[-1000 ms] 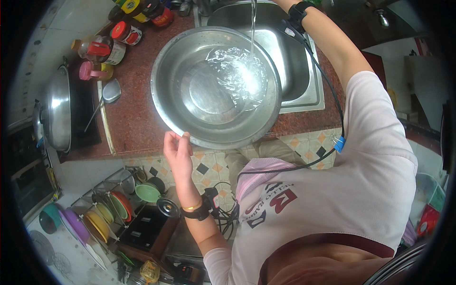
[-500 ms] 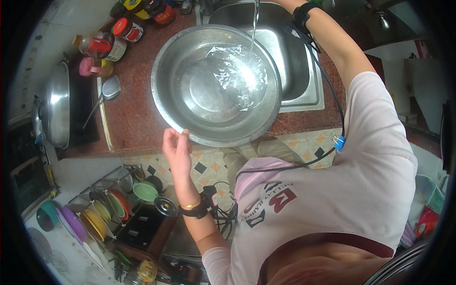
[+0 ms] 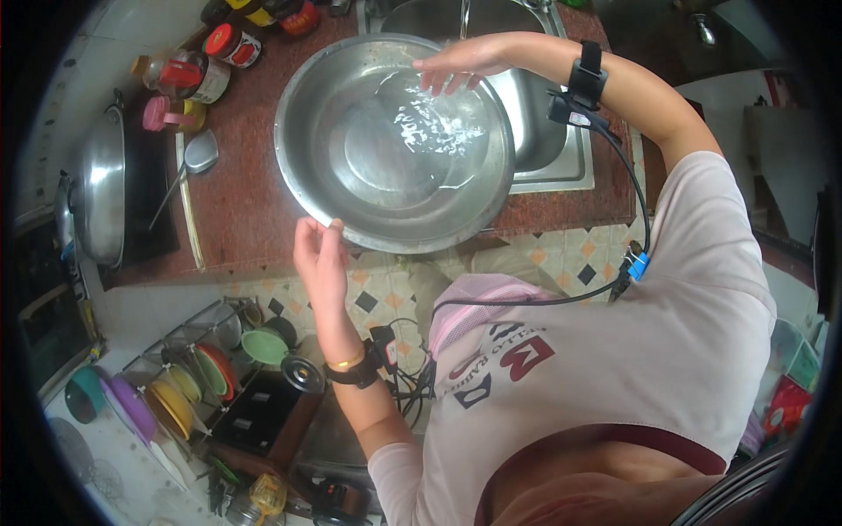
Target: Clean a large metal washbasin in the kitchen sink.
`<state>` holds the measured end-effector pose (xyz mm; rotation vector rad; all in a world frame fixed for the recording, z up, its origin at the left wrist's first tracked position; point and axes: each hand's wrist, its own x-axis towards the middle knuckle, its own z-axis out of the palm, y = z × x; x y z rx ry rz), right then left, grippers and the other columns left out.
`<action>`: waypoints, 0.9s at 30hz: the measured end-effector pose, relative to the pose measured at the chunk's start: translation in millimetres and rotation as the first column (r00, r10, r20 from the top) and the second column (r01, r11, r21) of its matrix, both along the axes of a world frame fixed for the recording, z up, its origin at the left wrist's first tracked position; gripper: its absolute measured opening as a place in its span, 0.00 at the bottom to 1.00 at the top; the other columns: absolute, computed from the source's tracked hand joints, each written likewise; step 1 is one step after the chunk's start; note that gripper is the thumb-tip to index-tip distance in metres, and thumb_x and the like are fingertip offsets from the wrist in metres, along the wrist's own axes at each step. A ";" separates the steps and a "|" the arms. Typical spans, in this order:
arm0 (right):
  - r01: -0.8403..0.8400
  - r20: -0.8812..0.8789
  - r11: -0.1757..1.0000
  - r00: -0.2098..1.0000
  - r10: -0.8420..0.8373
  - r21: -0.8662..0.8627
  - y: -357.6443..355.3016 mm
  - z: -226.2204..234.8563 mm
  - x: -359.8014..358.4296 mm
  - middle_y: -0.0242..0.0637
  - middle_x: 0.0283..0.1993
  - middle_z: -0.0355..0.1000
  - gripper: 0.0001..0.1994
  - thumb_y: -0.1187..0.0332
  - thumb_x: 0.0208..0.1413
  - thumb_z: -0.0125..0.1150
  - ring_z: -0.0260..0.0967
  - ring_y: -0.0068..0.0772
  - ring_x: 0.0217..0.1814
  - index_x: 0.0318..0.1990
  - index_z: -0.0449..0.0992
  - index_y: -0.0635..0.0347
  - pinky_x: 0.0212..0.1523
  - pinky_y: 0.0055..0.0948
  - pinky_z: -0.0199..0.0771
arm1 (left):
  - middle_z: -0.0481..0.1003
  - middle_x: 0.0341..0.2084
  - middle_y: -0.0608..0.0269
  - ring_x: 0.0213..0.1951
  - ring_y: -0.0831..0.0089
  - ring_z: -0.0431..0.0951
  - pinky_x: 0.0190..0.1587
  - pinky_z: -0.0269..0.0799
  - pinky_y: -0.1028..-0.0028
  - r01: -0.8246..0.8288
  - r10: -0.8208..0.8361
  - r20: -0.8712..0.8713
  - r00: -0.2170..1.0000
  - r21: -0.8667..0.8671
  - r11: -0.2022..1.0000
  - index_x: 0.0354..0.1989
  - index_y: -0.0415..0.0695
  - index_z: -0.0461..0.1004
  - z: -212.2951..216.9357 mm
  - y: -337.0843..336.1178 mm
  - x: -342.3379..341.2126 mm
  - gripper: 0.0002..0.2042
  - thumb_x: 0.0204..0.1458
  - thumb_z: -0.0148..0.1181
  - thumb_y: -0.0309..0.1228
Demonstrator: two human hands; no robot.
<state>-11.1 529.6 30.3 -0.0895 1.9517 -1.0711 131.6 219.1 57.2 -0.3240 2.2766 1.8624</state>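
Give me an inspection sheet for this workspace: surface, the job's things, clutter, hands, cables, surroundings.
Surface: red-brown speckled countertop, with a stainless-steel sink set in.
Job's things: wide round silver metal basin, holding shallow clear water and overlapping the sink in view.
Clutter: glass jar with red lid, jar with pink lid and metal ladle, left of the basin.
Hands: left hand holds the basin's near-left rim; right hand is over the basin, fingers spread.
Cables: black cable from the right forearm, secured at the sleeve by a blue clip.
Surroundings: wire rack of colourful dishes lower left; patterned tile floor below.
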 end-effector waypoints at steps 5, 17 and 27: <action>0.214 0.142 0.967 0.971 -0.194 -0.140 -3.6 -14.3 -11.9 0.37 0.50 0.67 0.24 0.47 0.59 0.33 0.59 0.35 0.56 0.46 0.71 0.54 0.52 0.40 0.53 | 0.57 0.13 0.75 0.13 0.87 0.54 0.14 0.48 0.84 0.021 -0.021 -0.025 0.999 -0.001 1.000 0.22 0.45 0.60 0.0 0.4 -1.0 0.08 0.51 0.51 0.26; 0.582 0.398 0.712 0.806 -0.439 -0.393 -3.6 -51.4 -15.4 0.47 0.48 0.69 0.21 0.64 0.56 0.32 0.67 0.35 0.51 0.45 0.68 0.69 0.50 0.29 0.64 | 0.60 0.11 0.74 0.12 0.86 0.57 0.14 0.51 0.84 0.113 -0.113 -0.019 0.993 0.008 0.994 0.21 0.45 0.60 -9.4 -10.2 -1.5 0.09 0.50 0.53 0.27; 0.267 -0.538 0.829 0.842 0.049 0.492 34.1 -57.4 82.4 0.52 0.32 0.71 0.27 0.48 0.47 0.54 0.70 0.47 0.35 0.40 0.71 0.69 0.36 0.37 0.68 | 0.63 0.12 0.72 0.12 0.86 0.60 0.14 0.55 0.83 0.181 -0.181 -0.015 0.983 -0.006 0.983 0.21 0.44 0.62 -12.9 -19.7 -3.7 0.10 0.49 0.56 0.30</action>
